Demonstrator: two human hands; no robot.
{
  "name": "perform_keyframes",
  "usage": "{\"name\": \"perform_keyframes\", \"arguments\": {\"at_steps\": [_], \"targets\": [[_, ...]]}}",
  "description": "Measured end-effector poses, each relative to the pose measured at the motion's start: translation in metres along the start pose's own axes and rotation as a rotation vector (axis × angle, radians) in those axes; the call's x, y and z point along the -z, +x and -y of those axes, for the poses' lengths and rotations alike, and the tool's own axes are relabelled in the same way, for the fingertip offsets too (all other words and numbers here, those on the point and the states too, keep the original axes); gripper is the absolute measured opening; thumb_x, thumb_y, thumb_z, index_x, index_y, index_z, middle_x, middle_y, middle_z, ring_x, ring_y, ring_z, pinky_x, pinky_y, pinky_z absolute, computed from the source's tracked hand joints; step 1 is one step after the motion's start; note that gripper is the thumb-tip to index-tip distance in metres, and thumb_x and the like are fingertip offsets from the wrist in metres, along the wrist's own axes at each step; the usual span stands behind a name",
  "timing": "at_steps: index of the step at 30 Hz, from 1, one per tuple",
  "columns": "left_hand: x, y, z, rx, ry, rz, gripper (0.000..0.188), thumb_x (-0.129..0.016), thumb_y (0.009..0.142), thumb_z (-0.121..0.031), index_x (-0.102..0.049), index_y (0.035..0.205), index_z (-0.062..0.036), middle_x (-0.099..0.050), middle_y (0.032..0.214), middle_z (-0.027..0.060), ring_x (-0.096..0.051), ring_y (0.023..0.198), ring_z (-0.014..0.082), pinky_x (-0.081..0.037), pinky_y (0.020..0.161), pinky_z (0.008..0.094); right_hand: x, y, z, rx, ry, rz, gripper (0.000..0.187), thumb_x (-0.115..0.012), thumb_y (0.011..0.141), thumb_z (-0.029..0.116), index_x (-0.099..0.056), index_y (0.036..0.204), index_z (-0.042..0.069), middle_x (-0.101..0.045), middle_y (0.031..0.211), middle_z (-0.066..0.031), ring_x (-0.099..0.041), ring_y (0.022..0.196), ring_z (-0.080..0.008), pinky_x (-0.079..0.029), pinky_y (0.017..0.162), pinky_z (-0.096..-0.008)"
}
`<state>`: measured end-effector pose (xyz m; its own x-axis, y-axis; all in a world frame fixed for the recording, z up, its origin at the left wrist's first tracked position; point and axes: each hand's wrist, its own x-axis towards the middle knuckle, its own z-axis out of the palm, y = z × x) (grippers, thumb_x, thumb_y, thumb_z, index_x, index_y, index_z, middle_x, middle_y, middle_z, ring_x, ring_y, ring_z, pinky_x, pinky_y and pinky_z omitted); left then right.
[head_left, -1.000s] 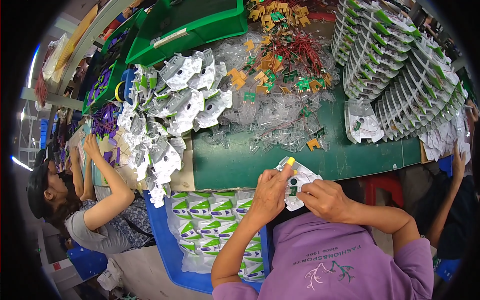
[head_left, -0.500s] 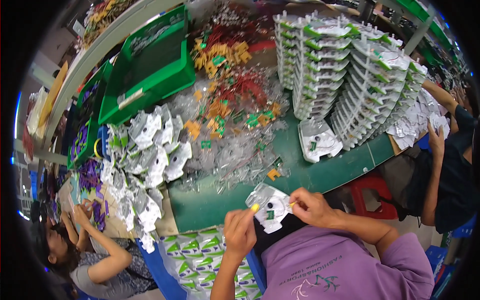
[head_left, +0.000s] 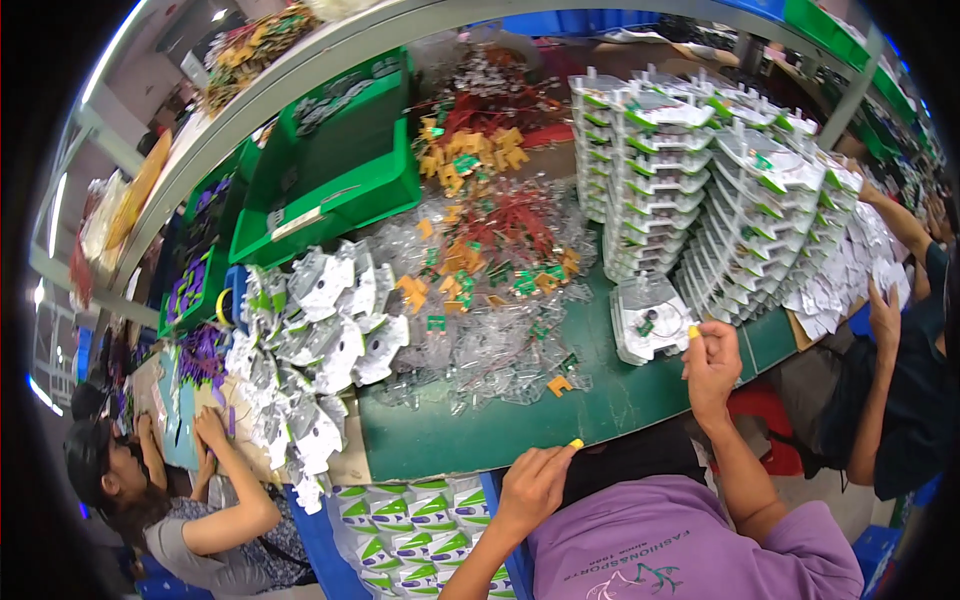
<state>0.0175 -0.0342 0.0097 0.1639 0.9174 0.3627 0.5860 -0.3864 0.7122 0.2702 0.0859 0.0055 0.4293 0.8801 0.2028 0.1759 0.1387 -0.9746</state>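
Holding right hand [head_left: 712, 362] at seemingly finished stacked shells [head_left: 662, 338], cannot tell if clamped, left hand [head_left: 534, 490] unclenched, empty; apparently leaving loose shells [head_left: 345, 355] undone.

Loose housings [head_left: 342, 345] lie left of stacked housings [head_left: 655, 197]

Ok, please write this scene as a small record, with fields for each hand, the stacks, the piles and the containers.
Left hand: near the green table's edge; yellow fingertip cover; nothing visibly held
Right hand: beside the front white shell; also a yellow fingertip cover; contact unclear
Stacks: white-and-green shells, right
Piles: loose white-and-green shells, left; clear plastic parts and orange pieces, middle
Containers: green bin; blue crate with packaged items
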Motion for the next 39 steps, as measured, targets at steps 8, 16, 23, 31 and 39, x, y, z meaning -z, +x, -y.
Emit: {"name": "perform_keyframes", "arguments": {"at_steps": [8,16,23,31,39], "targets": [[-0.001,-0.008,0.016,0.041,-0.083,-0.009,0.029,-0.066,0.081,0.007,-0.067,0.109,0.0004,-0.067,0.093,0.0126,-0.063,0.079,0.0284,-0.051,0.070,0.0365,-0.053,-0.025,0.054,0.642,-0.286,0.416,0.029,-0.072,0.080,-0.003,-0.067,0.107,0.002,-0.063,0.071,-0.0081,-0.058,0.053,-0.0192,-0.047,0.051,-0.0305],[-0.001,-0.006,0.013,0.055,-0.184,-0.088,0.020,-0.068,0.082,0.006,-0.069,0.102,0.0015,-0.068,0.091,0.0134,-0.064,0.077,0.0289,-0.052,0.068,0.0358,-0.136,-0.010,0.041,0.667,-0.616,0.553,0.008,-0.068,0.083,0.007,-0.066,0.089,0.002,-0.065,0.079,-0.0138,-0.066,0.067,-0.0348,-0.053,0.054,-0.0406],[0.015,-0.013,0.021,0.495,-0.711,-0.286,0.038,-0.063,0.093,-0.001,-0.056,0.130,0.0014,-0.065,0.109,0.0103,-0.064,0.091,0.0158,-0.051,0.083,0.0282,-0.097,-0.042,0.085,0.658,-0.263,0.685,0.013,-0.067,0.071,-0.003,-0.064,0.083,0.003,-0.059,0.067,-0.0086,-0.058,0.056,-0.0240,-0.045,0.050,-0.0349],[0.046,0.024,0.018,0.431,-0.886,-0.326,0.032,-0.054,0.102,-0.010,-0.054,0.130,0.0032,-0.062,0.111,0.0089,-0.064,0.097,0.0152,-0.051,0.090,0.0306,-0.067,-0.047,0.094,0.674,-0.172,0.911,0.015,-0.065,0.066,-0.004,-0.063,0.079,0.002,-0.057,0.063,-0.0067,-0.057,0.054,-0.0225,-0.044,0.049,-0.0338],[0.041,0.024,0.012,0.496,-0.904,-0.350,0.016,-0.067,0.092,0.001,-0.068,0.108,0.0039,-0.066,0.104,0.0070,-0.063,0.092,0.0106,-0.051,0.082,0.0246,-0.062,-0.045,0.075,0.357,-0.161,1.061,0.015,-0.065,0.075,-0.003,-0.066,0.090,-0.001,-0.065,0.073,-0.0082,-0.066,0.067,-0.0186,-0.051,0.060,-0.0306]]}}
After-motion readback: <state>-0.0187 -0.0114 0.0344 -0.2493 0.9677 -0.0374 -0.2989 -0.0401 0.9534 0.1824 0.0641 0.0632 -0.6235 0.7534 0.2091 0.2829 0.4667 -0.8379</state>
